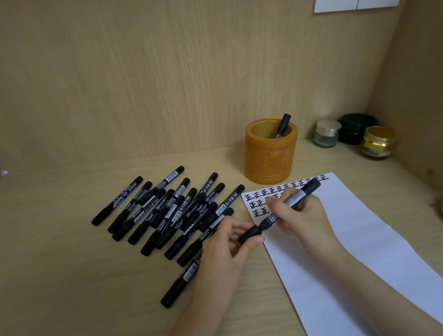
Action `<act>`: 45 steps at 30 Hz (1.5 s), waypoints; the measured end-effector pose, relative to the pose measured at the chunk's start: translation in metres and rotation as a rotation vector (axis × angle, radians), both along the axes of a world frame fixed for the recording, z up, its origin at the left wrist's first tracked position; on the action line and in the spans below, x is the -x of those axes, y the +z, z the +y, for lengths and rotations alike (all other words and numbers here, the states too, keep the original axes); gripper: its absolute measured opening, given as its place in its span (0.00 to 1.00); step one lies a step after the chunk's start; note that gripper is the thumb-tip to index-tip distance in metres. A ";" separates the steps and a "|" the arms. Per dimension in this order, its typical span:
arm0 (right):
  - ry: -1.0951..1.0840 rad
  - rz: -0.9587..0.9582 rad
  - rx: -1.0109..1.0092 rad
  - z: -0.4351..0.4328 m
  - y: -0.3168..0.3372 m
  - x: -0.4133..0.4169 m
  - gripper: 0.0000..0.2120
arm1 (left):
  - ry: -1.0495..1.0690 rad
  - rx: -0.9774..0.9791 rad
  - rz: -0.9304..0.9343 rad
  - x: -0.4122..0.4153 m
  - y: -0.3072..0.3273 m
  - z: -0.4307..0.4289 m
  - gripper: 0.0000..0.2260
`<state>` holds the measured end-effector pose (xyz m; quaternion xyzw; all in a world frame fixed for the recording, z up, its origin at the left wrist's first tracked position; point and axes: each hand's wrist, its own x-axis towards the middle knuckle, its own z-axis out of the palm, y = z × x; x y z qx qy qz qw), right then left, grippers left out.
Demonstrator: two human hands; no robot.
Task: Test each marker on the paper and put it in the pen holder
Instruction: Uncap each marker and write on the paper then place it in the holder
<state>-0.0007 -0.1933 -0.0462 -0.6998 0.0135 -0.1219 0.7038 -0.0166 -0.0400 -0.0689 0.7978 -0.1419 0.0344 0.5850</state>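
Left hand: I have the left hand [227, 246] pinching the cap [249, 234] at the near end of the marker, thumb and fingertips closed on it.
Right hand: the right hand [301, 214] is wrapped round the barrel of the marker [304, 193], which slants up and away.
Step in hand: the cap sits at its seam. I cannot tell whether it is coming off or going on.
Doing it well: I would move the cap straight along the barrel, with no sideways bend, and keep the right hand steady.
Paper: the paper [369, 231] lies right under the grip, with rows of written marks [260, 203] just beyond the right hand.
Pen holder: the pen holder [271, 160] stands beyond the grip, near the paper's far edge, with one marker [283, 126] leaning inside.
Loose markers: the heap [178, 212] lies left of the grip and reaches under the left hand. A careless wrist could roll them.
Further off: three jars [356, 129] stand beyond and right of the grip, well apart from it.
In the way: I judge the route to the holder crosses only the paper's top.
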 end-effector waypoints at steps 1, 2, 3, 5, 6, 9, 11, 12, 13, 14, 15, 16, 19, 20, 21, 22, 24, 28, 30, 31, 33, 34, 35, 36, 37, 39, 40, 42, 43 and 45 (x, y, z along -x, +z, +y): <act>0.007 -0.009 0.025 0.004 0.000 0.001 0.17 | 0.000 0.001 -0.011 0.001 0.001 0.000 0.10; 0.008 -0.016 0.037 0.007 -0.001 0.002 0.17 | 0.006 0.003 -0.024 0.001 0.001 0.000 0.10; 0.007 -0.022 0.035 0.010 -0.001 0.003 0.17 | 0.016 0.010 -0.033 0.002 0.001 0.000 0.10; 0.005 -0.033 0.019 0.015 0.000 0.004 0.18 | 0.043 0.018 -0.055 0.004 0.001 0.001 0.10; 0.010 -0.038 0.006 0.018 0.001 0.004 0.18 | 0.058 0.016 -0.077 0.005 0.000 0.001 0.10; 0.044 -0.053 -0.061 0.024 0.001 0.001 0.20 | 0.096 0.033 -0.147 0.007 -0.001 0.003 0.06; 0.059 -0.059 -0.071 0.026 0.002 0.000 0.20 | 0.111 0.066 -0.153 0.007 -0.003 0.004 0.05; 0.063 -0.058 -0.068 0.027 0.003 0.000 0.20 | 0.117 0.072 -0.159 0.007 -0.004 0.004 0.04; 0.066 -0.055 -0.063 0.026 0.004 0.000 0.20 | 0.117 0.067 -0.166 0.007 -0.004 0.005 0.04; 0.071 -0.048 -0.055 0.026 0.005 0.001 0.20 | 0.114 0.054 -0.175 0.007 -0.003 0.004 0.05; 0.079 -0.035 -0.049 0.024 0.006 0.001 0.20 | 0.111 0.039 -0.183 0.006 -0.003 0.003 0.05; 0.095 -0.018 -0.046 0.022 0.006 0.002 0.21 | 0.111 0.030 -0.189 0.006 -0.002 0.002 0.05; 0.150 0.058 0.030 0.017 0.012 0.007 0.23 | 0.117 0.018 -0.210 0.005 0.001 0.000 0.05; 0.149 0.097 0.090 0.014 0.013 0.009 0.26 | 0.129 0.014 -0.217 0.005 0.001 0.001 0.05; 0.134 0.130 0.130 0.011 0.014 0.010 0.29 | 0.145 0.017 -0.219 0.005 0.002 0.001 0.06; 0.105 0.150 0.145 0.008 0.016 0.012 0.30 | 0.168 0.021 -0.218 0.005 0.003 0.002 0.07; -0.002 0.089 0.209 -0.001 0.014 0.014 0.30 | 0.220 0.030 -0.207 0.005 0.004 0.004 0.07; -0.048 -0.302 0.517 -0.015 0.010 0.011 0.07 | 0.223 0.014 -0.192 0.005 0.005 0.004 0.04; 0.018 -0.439 0.752 -0.019 0.005 0.007 0.12 | 0.205 -0.006 -0.191 0.006 0.004 0.003 0.06; 0.045 -0.479 0.834 -0.019 0.004 0.005 0.12 | 0.201 -0.010 -0.190 0.006 0.003 0.003 0.09; 0.093 -0.551 0.922 -0.017 0.001 0.005 0.09 | 0.197 -0.006 -0.184 0.005 0.003 0.004 0.13; 0.106 -0.563 0.942 -0.016 -0.002 0.005 0.08 | 0.195 0.002 -0.176 0.006 0.003 0.004 0.14; 0.115 -0.551 0.946 -0.015 -0.005 0.004 0.07 | 0.192 0.014 -0.170 0.006 0.004 0.004 0.13; 0.125 -0.524 0.938 -0.015 -0.007 0.004 0.06 | 0.193 0.016 -0.172 0.007 0.005 0.004 0.13; 0.136 -0.490 0.909 -0.015 -0.008 0.004 0.06 | 0.200 0.003 -0.182 0.007 0.006 0.005 0.13; 0.131 -0.420 0.795 -0.015 -0.005 0.002 0.05 | 0.221 -0.076 -0.197 0.006 0.006 0.006 0.11; 0.091 -0.391 0.720 -0.015 -0.001 -0.001 0.05 | 0.235 -0.124 -0.205 0.005 0.006 0.008 0.09; -0.033 -0.322 0.537 -0.018 0.013 -0.009 0.07 | 0.289 -0.262 -0.245 0.003 0.002 0.009 0.06; -0.095 -0.292 0.435 -0.021 0.022 -0.015 0.06 | 0.328 -0.349 -0.295 0.001 0.000 0.010 0.07; -0.201 -0.268 0.283 -0.027 0.039 -0.030 0.05 | 0.384 -0.495 -0.390 -0.002 -0.006 0.010 0.10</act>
